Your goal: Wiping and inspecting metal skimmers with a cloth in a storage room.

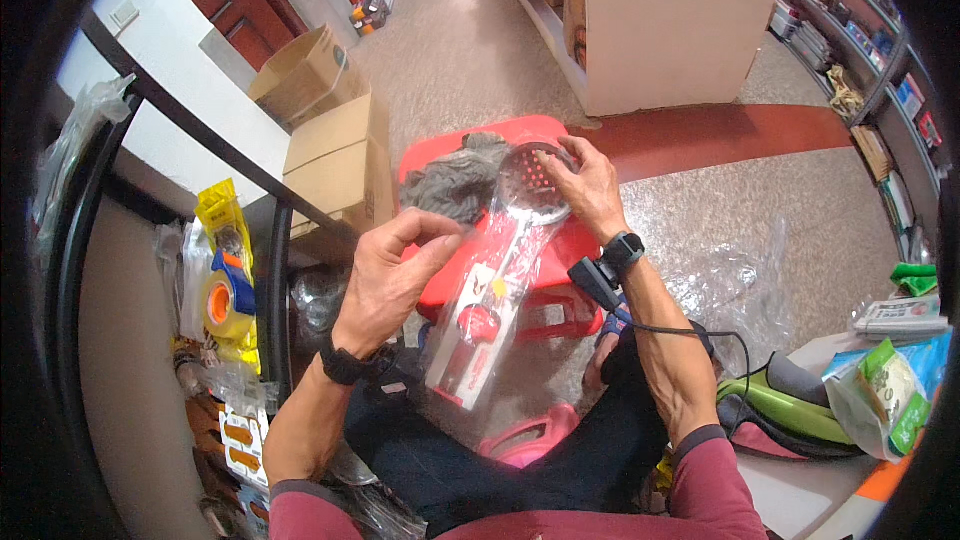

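Note:
A metal skimmer point(522, 180) with a round perforated head lies in a long clear plastic sleeve with a white and red card point(470, 340) along its handle. My right hand point(592, 185) grips the rim of its head, thumb over the holes. The sleeve hangs down toward my knees. To the left of the sleeve, my left hand point(390, 275) is closed, thumb and forefinger tips together. Whatever may be between them is too small to make out. Beneath is a red plastic stool point(540, 130) with a crumpled grey-green cloth point(455, 180) on it.
Cardboard boxes point(335, 165) stand at the left, by a black metal rail point(200, 130). A tape dispenser point(228, 300) hangs among packages there. Clear plastic wrap point(735, 290) lies on the floor at right. Shelves point(890, 80) line the far right. A pink plastic item point(530, 437) sits between my legs.

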Available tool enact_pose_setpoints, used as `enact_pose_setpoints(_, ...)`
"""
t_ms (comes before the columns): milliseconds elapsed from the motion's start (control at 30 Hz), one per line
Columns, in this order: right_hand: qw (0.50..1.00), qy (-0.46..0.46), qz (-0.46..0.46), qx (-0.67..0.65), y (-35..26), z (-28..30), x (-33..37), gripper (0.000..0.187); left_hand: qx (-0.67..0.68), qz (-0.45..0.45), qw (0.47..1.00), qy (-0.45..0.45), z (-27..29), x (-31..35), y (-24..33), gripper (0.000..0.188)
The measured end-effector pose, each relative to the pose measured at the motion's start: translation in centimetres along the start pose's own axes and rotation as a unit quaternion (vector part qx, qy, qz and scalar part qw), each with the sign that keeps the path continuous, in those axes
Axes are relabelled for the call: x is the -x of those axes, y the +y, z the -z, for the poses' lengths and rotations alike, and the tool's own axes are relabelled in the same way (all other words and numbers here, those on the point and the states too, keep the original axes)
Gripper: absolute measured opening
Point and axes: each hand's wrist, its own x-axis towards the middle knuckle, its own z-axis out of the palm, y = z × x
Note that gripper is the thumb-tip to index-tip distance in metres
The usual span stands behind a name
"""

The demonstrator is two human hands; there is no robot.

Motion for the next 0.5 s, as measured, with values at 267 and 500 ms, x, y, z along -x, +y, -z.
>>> enact_pose_setpoints(267, 0.993, -0.016, 0.022, -0.114, -0.2, -0.7, 0.0, 0.036, 0.008, 0.035, 0.999, -0.022, 0.4, -3.1, 0.1, 0.017)
enact_pose_setpoints(500, 0.979, -0.01, -0.014, -0.205, 0.1, -1.0, 0.0, 0.026, 0.025, 0.054, 0.997, -0.041, -0.1, -5.4, -1.4, 0.017)
